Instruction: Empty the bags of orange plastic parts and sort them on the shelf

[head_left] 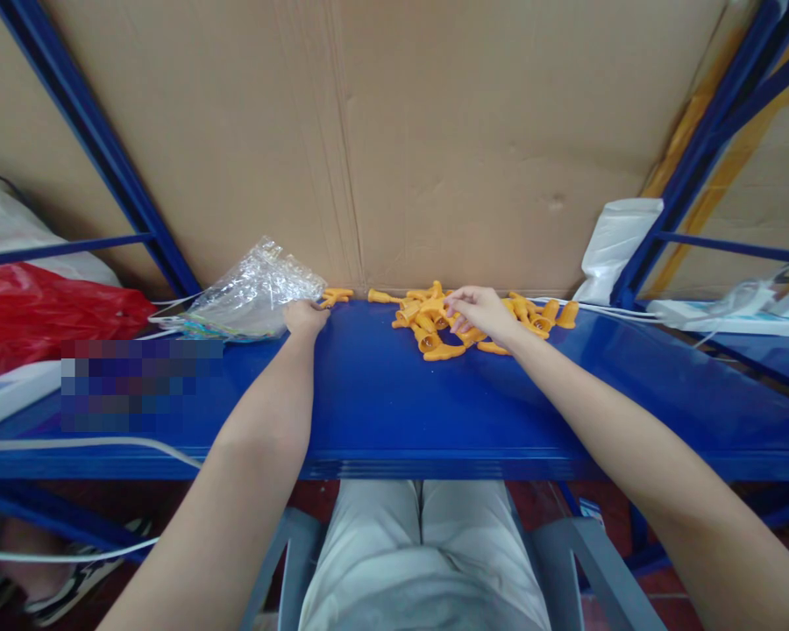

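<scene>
A pile of several small orange plastic parts (434, 320) lies at the back of the blue shelf (381, 403), against a cardboard sheet. My right hand (477, 311) rests on the pile with fingers curled in a pinch on one orange part. My left hand (304, 317) is closed on the edge of a crumpled clear plastic bag (253, 294) that lies to the left. One orange part (335, 296) sits just right of my left hand.
A large cardboard sheet (381, 140) stands behind the shelf. A red plastic bag (39, 315) lies at the left, a white bag (614, 245) and white cables with a power strip (723, 317) at the right. Blue rack posts (105, 149) frame both sides.
</scene>
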